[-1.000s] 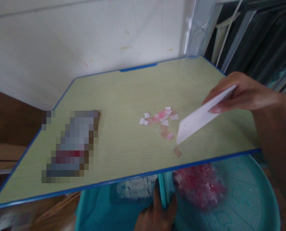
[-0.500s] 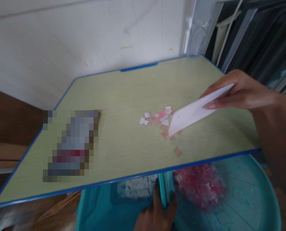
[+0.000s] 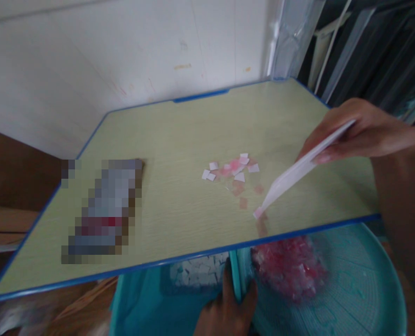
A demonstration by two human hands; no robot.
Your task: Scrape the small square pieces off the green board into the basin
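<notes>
My right hand (image 3: 361,130) grips a white plastic scraper (image 3: 298,172) whose lower edge touches the pale green board (image 3: 179,140) near its front edge, pushing a small pink square. Several small white and pink squares (image 3: 233,172) lie scattered on the board just left of the scraper. Below the board's front edge, my left hand (image 3: 226,310) holds the rim between a teal tray (image 3: 141,303) of white squares and a round teal basin (image 3: 361,289). A heap of pink pieces (image 3: 289,268) fills the basin's near-left part.
A pixelated dark rectangular object (image 3: 104,210) lies on the board's left side. A white wall stands behind the board. Dark frames and panels lean at the upper right. Brown wood shows at the left and lower left.
The scraper swung left into the scattered squares, then swept back toward the front edge, dragging a pink square with it. My left hand stayed on the tray rim.
</notes>
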